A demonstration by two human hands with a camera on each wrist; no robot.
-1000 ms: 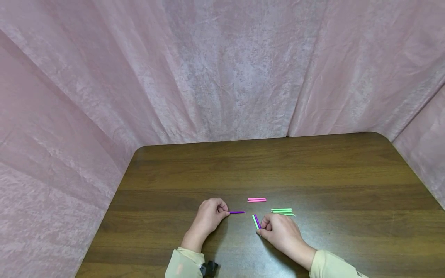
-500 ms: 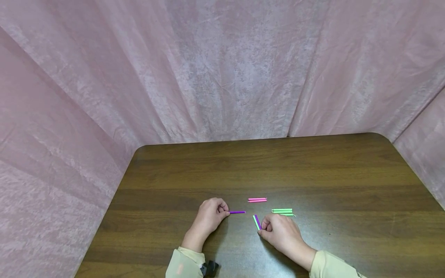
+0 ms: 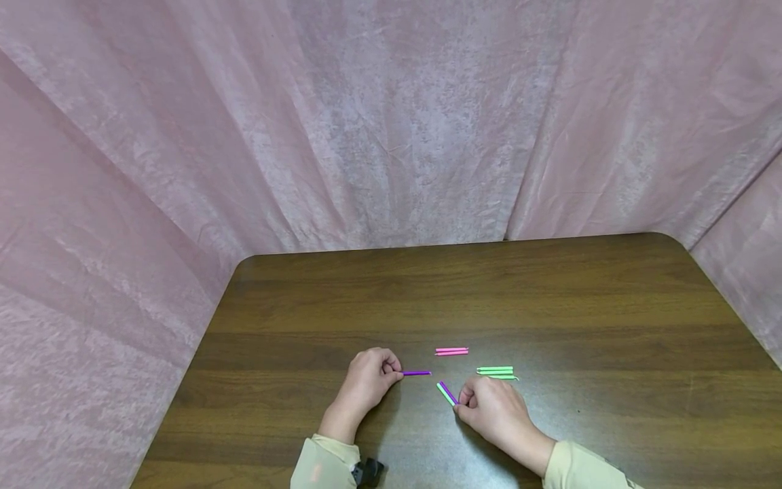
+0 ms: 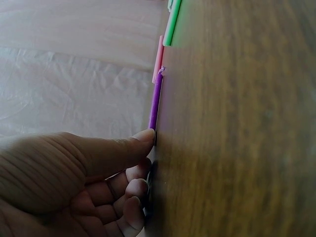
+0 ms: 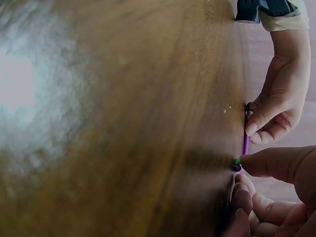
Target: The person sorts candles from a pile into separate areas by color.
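Observation:
My left hand (image 3: 370,379) pinches the near end of a thin purple candle (image 3: 417,373) between thumb and fingers. In the left wrist view that purple candle (image 4: 156,101) lies along the tabletop, its wick pointing away from the thumb. My right hand (image 3: 493,406) pinches the lower ends of two candles lying side by side, a green candle (image 3: 445,394) and a purple candle (image 3: 449,392), slanted up to the left. Only their end tips show in the right wrist view, below the thumb (image 5: 269,163). Fingers hide the rest.
Two pink candles (image 3: 451,352) lie together beyond the hands. Several green candles (image 3: 495,371) lie just behind my right hand, partly overlapped by it. A black wrist device (image 3: 369,471) sits at the left sleeve. The wooden table (image 3: 305,299) ends at a pink curtain (image 3: 391,136).
The green and purple candles in my right hand have swung so their upper ends point further left. My left hand and its candle stay in place.

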